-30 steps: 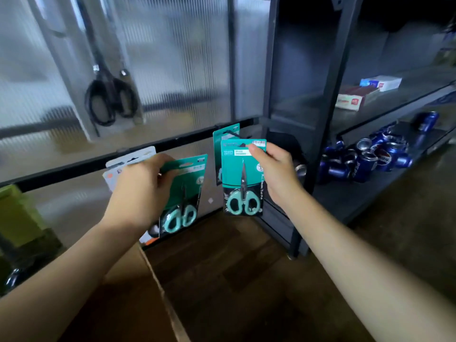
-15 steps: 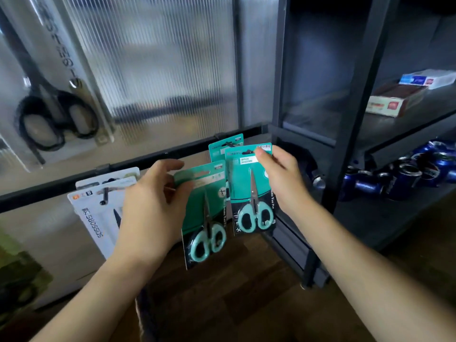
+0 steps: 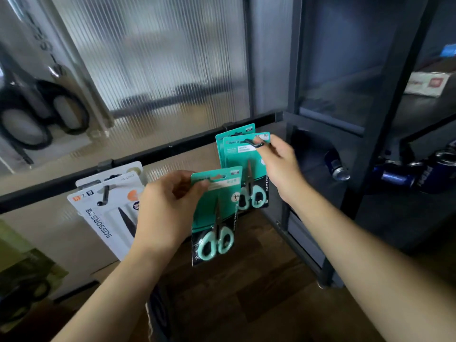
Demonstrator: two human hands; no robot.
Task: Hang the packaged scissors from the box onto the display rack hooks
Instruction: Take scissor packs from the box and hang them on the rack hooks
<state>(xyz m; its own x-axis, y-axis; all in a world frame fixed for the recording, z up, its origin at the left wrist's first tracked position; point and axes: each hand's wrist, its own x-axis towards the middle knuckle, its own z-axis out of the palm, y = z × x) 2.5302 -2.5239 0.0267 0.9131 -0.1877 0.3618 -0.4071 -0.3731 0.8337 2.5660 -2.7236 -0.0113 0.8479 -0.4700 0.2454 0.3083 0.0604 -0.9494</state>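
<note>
Teal packs are what I'm working with. My left hand (image 3: 170,208) pinches the top edge of one teal scissors pack (image 3: 215,213) beside its hang slot, and the card dangles upright with its long axis vertical, handles down. My right hand (image 3: 281,166) is curled at the tip of the black hook (image 3: 254,143), fingers on the top corner of the front hung pack (image 3: 243,169); I cannot tell whether it grips the card or only steadies it on the wire. Behind that pack a second teal card (image 3: 234,130) already hangs from the same hook, off the black rail (image 3: 172,149).

What matters for the coming move: the hook's free end lies up and to the right of the slot in my left hand's pack, pointing out toward me. The slot must rise and shift right, then push back along the wire. My right hand is nearer the hook, so either it clears away or takes the pack over; I judge a hand-off likely.

To the left, white scissors packs (image 3: 106,213) hang on another hook, near my left wrist.
</note>
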